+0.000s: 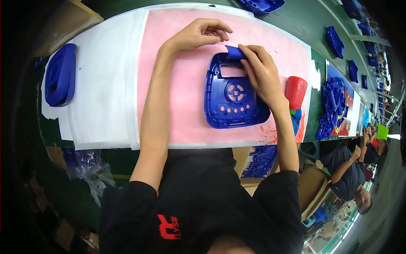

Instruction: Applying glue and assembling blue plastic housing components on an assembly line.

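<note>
A blue plastic housing [211,101] lies on the pink sheet [182,106] with its hollow, ribbed side up. It has a rectangular opening, a round grille and a row of small holes. My right hand [263,72] reaches over the housing's upper right edge and pinches a small curved blue plastic piece [234,53] just above the rectangular opening. Whether that piece touches the housing, I cannot tell. Up and to the left, my left hand [196,34] hovers over the sheet, apart from the housing. Its fingers are loosely bent, with nothing visible between them.
A red container [296,92] lies right of my right forearm. Another blue housing [60,76] rests at the table's left end. Small blue parts [332,106] are heaped at the right. A green conveyor [311,25] carries blue housings behind the table. Other people sit farther right.
</note>
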Demonstrator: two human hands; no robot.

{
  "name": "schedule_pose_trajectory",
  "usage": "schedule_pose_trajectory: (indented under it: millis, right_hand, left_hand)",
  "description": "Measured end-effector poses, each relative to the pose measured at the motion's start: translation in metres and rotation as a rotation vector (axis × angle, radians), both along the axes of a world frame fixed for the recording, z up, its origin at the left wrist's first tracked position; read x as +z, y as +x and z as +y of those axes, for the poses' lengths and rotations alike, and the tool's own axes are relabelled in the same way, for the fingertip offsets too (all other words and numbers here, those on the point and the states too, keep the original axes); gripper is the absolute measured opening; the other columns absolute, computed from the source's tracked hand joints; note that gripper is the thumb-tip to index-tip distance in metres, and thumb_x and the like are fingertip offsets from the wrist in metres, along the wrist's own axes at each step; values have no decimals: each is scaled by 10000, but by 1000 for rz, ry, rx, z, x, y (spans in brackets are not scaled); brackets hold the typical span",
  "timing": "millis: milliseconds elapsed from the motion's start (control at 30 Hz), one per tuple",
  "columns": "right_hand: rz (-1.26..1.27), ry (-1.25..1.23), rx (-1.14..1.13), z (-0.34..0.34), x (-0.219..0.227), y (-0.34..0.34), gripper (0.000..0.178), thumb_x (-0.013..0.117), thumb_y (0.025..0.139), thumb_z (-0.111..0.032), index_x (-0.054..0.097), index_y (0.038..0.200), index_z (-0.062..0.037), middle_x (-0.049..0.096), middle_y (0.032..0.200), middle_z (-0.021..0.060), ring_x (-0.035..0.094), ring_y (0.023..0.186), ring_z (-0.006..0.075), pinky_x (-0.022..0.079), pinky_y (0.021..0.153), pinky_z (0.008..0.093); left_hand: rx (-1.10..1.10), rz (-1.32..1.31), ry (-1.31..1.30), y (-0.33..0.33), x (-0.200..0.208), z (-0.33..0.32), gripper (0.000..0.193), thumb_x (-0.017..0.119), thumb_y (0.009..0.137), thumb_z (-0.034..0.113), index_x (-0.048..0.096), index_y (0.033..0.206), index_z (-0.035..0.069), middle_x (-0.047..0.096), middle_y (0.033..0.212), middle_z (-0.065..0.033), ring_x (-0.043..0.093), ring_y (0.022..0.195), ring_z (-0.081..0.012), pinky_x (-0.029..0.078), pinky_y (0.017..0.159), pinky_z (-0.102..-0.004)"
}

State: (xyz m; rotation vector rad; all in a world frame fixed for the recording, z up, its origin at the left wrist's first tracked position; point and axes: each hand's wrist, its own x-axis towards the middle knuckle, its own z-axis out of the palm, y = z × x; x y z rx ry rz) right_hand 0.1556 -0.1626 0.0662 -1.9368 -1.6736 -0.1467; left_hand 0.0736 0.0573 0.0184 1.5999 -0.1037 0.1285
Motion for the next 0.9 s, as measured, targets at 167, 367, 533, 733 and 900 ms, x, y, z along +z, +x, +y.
schedule_pose_trajectory:
  millis: [167,367,533,733,900]
  right_hand:
    - [-74,-26,44,4,-16,3,277,608,798,-67,581,1069,-12,582,1001,127,563,899,304,450,803,387]
    - [-67,-15,78,0,-17,4,285,617,791,-72,599,1071,-21,603,1019,112,583,925,290,456,820,378]
    - [-285,-218,71,-4,0,4,464,616,798,-121,502,1234,-9,514,1259,169,489,1169,329,352,1012,432]
    - [-183,-56,-53,3,11,-24,689,607,814,-234,305,1341,92,317,1406,250,312,1308,374,256,1082,437]
    - [-250,-269,-39,13,39,-10,627,624,789,-206,377,1296,66,385,1365,220,405,1232,350,356,1007,413]
  left_hand:
    - [-50,4,68,-4,2,1,328,656,757,84,615,1077,27,629,1007,-68,575,959,-137,437,905,-278]
    - [-176,25,184,-9,12,-3,408,735,654,61,623,1046,31,623,1039,-49,543,1045,-160,368,1010,-320]
    - [-181,6,162,-5,5,-2,428,745,637,55,624,1047,27,623,1044,-55,539,1055,-172,361,1019,-317]
    - [-93,-39,167,0,9,-3,569,719,674,87,528,1207,22,580,1132,-93,537,1074,-186,369,1013,-330]
    - [126,20,-266,-2,-5,8,445,524,819,116,484,1247,-1,571,1094,-124,559,1034,-191,477,869,-300]
